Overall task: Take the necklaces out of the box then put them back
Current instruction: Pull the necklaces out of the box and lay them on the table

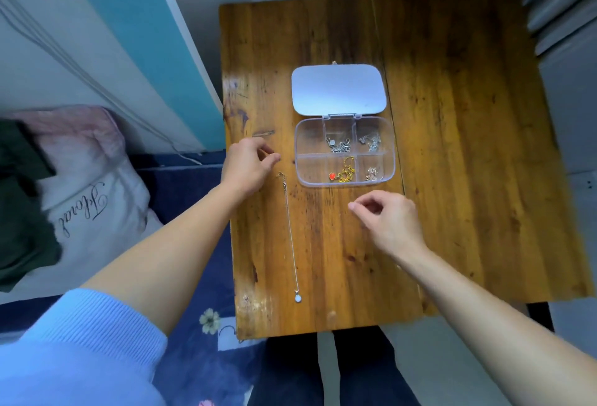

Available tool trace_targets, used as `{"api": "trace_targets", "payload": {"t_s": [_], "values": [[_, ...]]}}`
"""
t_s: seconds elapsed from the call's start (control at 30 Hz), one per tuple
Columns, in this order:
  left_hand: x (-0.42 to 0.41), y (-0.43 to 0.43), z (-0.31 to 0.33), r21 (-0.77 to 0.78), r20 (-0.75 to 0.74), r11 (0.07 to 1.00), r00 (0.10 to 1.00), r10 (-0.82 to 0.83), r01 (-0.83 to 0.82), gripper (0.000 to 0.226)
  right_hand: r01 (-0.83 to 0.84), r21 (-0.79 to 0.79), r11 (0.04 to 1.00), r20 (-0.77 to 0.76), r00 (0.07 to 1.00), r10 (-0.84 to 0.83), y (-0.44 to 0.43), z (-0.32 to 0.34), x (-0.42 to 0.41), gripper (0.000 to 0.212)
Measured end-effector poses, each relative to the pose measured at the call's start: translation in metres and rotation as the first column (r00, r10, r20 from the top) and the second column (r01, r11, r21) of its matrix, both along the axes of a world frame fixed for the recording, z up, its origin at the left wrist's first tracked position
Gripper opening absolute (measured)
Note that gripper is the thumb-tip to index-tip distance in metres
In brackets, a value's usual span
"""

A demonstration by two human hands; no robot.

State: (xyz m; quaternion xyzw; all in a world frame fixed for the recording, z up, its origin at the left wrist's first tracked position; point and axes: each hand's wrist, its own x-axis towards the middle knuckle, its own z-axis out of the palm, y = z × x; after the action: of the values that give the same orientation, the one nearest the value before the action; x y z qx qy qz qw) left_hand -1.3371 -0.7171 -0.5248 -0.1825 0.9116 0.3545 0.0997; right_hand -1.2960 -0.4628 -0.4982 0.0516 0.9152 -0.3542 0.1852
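One thin silver chain necklace w/ a small pale round pendant lies out on the worn brown wooden desk, stretched nearly straight. Its long axis runs near-to-far: pendant at the near end by the desk's front edge, clasp at the far end, just beside the clear plastic compartment box on its left side.

Left hand hovers just left of the clasp end, fingers loosely curled, thumb and forefinger close together; looks empty, nothing visibly pinched. Right hand sits just in front of the box, near side, thumb and forefinger pinched narrow; can't tell if anything's between them.

Box lid, pale grey-white, is flipped fully open away from the person. Four compartments hold bunched chains: two silver ones in the back row, a gold one w/ red heart charm and a pale rose-toned one in the front row. Both left-hand cells look empty.

Judgement: removal is barely begun. Right hand is nearer the front-row compartments, so prob. better placed for the next pick; left is nearer the laid-out chain.

Writing: cursive black script on the pink-white pillow at left, not legible enough to read. No brand on box.
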Motion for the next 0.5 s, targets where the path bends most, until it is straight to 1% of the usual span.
{"api": "trace_targets", "payload": {"t_s": [0.07,0.17,0.23,0.33,0.43,0.5], "values": [[-0.001,0.01,0.003,0.107,0.003,0.994,0.999,0.035,-0.035,0.022,0.0,0.037,0.999,-0.079,0.997,0.003,0.004,0.008,-0.044,0.007],[-0.001,0.027,0.004,0.255,0.038,0.965,0.998,0.049,-0.057,0.024,-0.084,0.136,0.987,-0.145,0.984,0.104,-0.004,0.008,-0.094,0.01],[0.0,0.033,0.0,0.279,0.051,0.957,0.996,0.068,-0.08,0.025,-0.169,0.215,0.962,-0.152,0.967,0.204,-0.017,0.0,-0.115,0.015],[0.003,0.036,-0.006,0.294,0.07,0.949,0.992,0.103,-0.119,0.018,-0.286,0.325,0.901,-0.11,0.935,0.337,-0.038,-0.017,-0.13,0.019],[0.006,0.037,-0.007,0.299,0.079,0.945,0.99,0.113,-0.132,0.014,-0.336,0.415,0.846,-0.065,0.916,0.396,-0.053,-0.032,-0.135,0.023],[0.007,0.037,-0.008,0.291,0.076,0.948,0.991,0.108,-0.126,0.015,-0.337,0.438,0.833,-0.052,0.916,0.397,-0.057,-0.038,-0.137,0.023]]}}
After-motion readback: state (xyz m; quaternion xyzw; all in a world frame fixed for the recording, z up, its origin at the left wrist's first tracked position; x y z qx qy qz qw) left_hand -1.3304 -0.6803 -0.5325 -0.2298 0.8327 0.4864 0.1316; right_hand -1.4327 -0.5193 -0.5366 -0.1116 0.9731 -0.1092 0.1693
